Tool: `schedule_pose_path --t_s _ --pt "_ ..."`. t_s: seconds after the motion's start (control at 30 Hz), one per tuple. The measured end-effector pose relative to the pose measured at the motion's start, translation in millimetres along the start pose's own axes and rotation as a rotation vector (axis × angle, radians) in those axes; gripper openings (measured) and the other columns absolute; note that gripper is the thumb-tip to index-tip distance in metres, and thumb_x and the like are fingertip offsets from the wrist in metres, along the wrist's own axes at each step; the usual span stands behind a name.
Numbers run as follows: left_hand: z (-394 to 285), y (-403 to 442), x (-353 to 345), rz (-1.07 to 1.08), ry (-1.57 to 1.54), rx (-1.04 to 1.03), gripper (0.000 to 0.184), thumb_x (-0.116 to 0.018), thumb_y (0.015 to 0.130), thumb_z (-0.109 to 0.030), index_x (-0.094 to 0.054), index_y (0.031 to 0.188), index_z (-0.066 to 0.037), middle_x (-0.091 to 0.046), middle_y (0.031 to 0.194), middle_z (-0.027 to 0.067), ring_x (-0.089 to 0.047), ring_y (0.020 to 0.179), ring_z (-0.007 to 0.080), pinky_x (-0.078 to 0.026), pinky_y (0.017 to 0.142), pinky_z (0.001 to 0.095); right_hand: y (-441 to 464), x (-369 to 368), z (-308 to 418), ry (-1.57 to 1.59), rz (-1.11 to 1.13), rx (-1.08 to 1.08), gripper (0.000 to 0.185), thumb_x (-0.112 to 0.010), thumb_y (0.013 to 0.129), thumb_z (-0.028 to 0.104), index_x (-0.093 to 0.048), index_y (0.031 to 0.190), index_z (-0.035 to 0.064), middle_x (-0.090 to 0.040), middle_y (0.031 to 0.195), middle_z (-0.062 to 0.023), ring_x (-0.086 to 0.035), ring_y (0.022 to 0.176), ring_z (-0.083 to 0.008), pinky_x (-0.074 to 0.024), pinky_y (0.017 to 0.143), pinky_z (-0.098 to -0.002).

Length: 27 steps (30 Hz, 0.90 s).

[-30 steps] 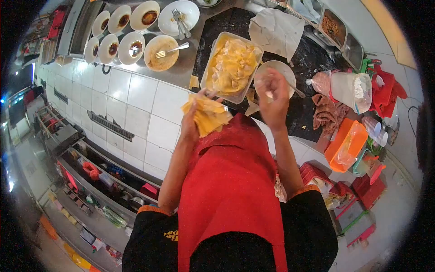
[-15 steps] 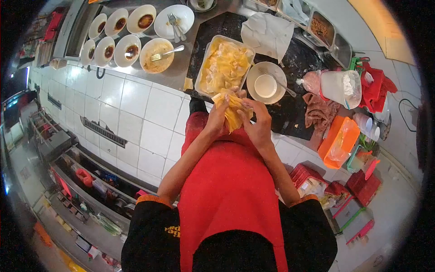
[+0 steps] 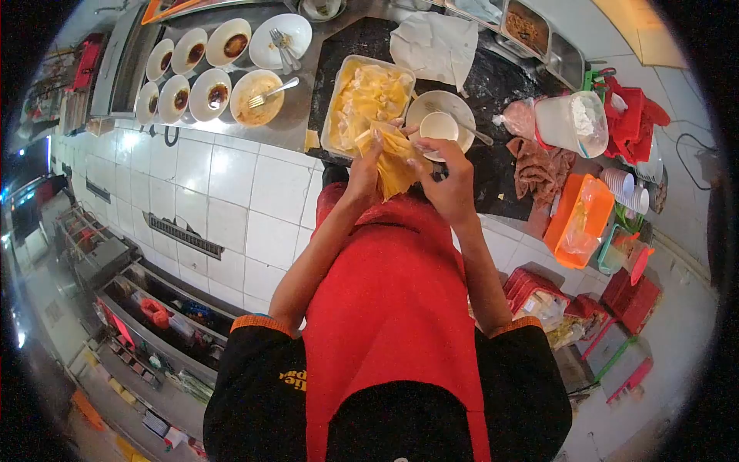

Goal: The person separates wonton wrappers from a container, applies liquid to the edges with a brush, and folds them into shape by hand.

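A fanned stack of thin yellow wonton wrappers [image 3: 394, 163] is held over my lap, at the table's near edge. My left hand [image 3: 365, 175] grips the stack from its left side. On the other side, my right hand [image 3: 449, 179] has its thumb and fingers closed on the upper right edge of the wrappers. Just beyond them stands a rectangular tray [image 3: 326, 132] heaped with folded yellow wontons [image 3: 372, 91]. Close behind my right hand sits a bowl [image 3: 419, 108] with a smaller pale round dish [image 3: 439, 129] and a utensil in it.
Several bowls [image 3: 209, 96] with dark sauce stand at the left, near a plate [image 3: 262, 52] with forks. A white cloth or paper [image 3: 435, 48] lies at the back. To the right are a brown cloth [image 3: 539, 171], a tub of white powder [image 3: 566, 123] and an orange basket [image 3: 573, 231].
The wrappers are fanned wider and hang lower between my hands. My right hand has shifted slightly right and up. The whole view has moved a little.
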State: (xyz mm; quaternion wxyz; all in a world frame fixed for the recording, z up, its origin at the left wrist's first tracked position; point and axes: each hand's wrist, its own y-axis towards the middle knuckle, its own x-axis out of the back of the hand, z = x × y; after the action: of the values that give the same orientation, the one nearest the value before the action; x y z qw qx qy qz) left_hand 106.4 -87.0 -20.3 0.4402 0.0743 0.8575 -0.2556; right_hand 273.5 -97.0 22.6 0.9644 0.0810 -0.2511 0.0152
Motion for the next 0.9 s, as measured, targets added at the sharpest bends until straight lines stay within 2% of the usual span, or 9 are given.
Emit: schedule_pose_path --t_s 0.03,0.13,0.37,0.47,0.57,0.63,0.77,0.83,0.9 --pt "1 1 0 0.007 0.048 -0.012 0.053 -0.032 0.111 -0.043 -0.034 0.149 -0.006 -0.052 0.147 0.018 -0.055 0.131 0.0312 -0.05 0.107 0.0468 -1 0 -2 -0.11 0.005 0.098 0.032 -0.078 0.08 0.004 -0.068 0.11 0.004 -0.069 0.107 -0.0143 -0.066 0.099 -0.0319 -0.053 0.088 -0.0416" --pt "3 3 -7 -0.004 -0.026 0.014 0.053 -0.029 0.111 -0.043 -0.031 0.151 -0.008 -0.049 0.15 0.0168 -0.054 0.131 0.0311 -0.05 0.107 0.0467 -7 -5 1 -0.123 -0.04 0.034 0.029 -0.078 0.078 0.004 -0.068 0.106 0.0045 -0.07 0.106 -0.0134 -0.064 0.101 -0.0345 -0.0501 0.091 -0.0442" --pt "7 10 -10 -0.006 -0.112 0.063 0.057 -0.024 0.111 -0.045 -0.027 0.155 -0.01 -0.044 0.153 0.0144 -0.053 0.132 0.0286 -0.047 0.111 0.0453 -13 -6 1 -0.195 -0.111 0.065 0.026 -0.078 0.08 0.006 -0.068 0.105 0.0049 -0.07 0.103 -0.0119 -0.065 0.101 -0.0321 -0.0494 0.092 -0.0432" --pt "9 12 -12 -0.006 0.042 0.073 0.058 -0.025 0.111 -0.046 -0.025 0.157 -0.01 -0.045 0.152 0.013 -0.051 0.134 0.0264 -0.045 0.112 0.0423 -8 -6 0 -0.151 -0.11 0.11 0.026 -0.077 0.081 0.005 -0.068 0.105 0.0048 -0.07 0.103 -0.0118 -0.065 0.101 -0.0318 -0.0497 0.092 -0.0425" --pt "16 13 -8 0.041 0.153 0.045 0.06 -0.027 0.111 -0.047 -0.026 0.158 -0.01 -0.046 0.152 0.0115 -0.05 0.134 0.0247 -0.044 0.112 0.0396 -5 -5 -1 -0.086 -0.159 0.043 0.027 -0.076 0.081 0.003 -0.069 0.107 0.0048 -0.071 0.104 -0.0116 -0.065 0.102 -0.0316 -0.05 0.092 -0.0417" --pt "16 13 -9 0.012 0.265 0.023 0.06 -0.028 0.111 -0.047 -0.026 0.158 -0.01 -0.046 0.151 0.0114 -0.051 0.132 0.0238 -0.046 0.109 0.0385 -5 -6 -9 -0.172 -0.109 0.128 0.027 -0.076 0.082 0.003 -0.069 0.108 0.0048 -0.072 0.102 -0.0112 -0.065 0.101 -0.0316 -0.0506 0.092 -0.0415" --pt "5 11 -12 0.033 0.153 0.088 0.058 -0.028 0.111 -0.046 -0.028 0.158 -0.011 -0.048 0.149 0.0107 -0.054 0.127 0.0228 -0.048 0.106 0.0377 -1 -4 -20 -0.188 -0.157 0.122 0.028 -0.077 0.08 0.001 -0.07 0.106 0.0056 -0.073 0.102 -0.0092 -0.068 0.098 -0.03 -0.0523 0.088 -0.0401" --pt "3 11 -12 -0.017 0.043 0.184 0.056 -0.028 0.111 -0.046 -0.031 0.157 -0.013 -0.051 0.144 0.0103 -0.057 0.123 0.022 -0.05 0.104 0.0376 5 0 -20 -0.081 -0.141 0.102 0.028 -0.076 0.08 0.001 -0.07 0.107 0.0059 -0.073 0.101 -0.0096 -0.068 0.097 -0.0306 -0.0521 0.088 -0.0405" --pt "5 14 -11 -0.032 0.064 0.185 0.055 -0.027 0.112 -0.045 -0.032 0.156 -0.013 -0.052 0.142 0.0103 -0.058 0.122 0.0223 -0.051 0.102 0.0381 10 5 -8 -0.095 -0.107 0.14 0.027 -0.075 0.081 0.0 -0.07 0.107 0.0057 -0.073 0.101 -0.0099 -0.068 0.096 -0.0306 -0.0522 0.087 -0.0398"
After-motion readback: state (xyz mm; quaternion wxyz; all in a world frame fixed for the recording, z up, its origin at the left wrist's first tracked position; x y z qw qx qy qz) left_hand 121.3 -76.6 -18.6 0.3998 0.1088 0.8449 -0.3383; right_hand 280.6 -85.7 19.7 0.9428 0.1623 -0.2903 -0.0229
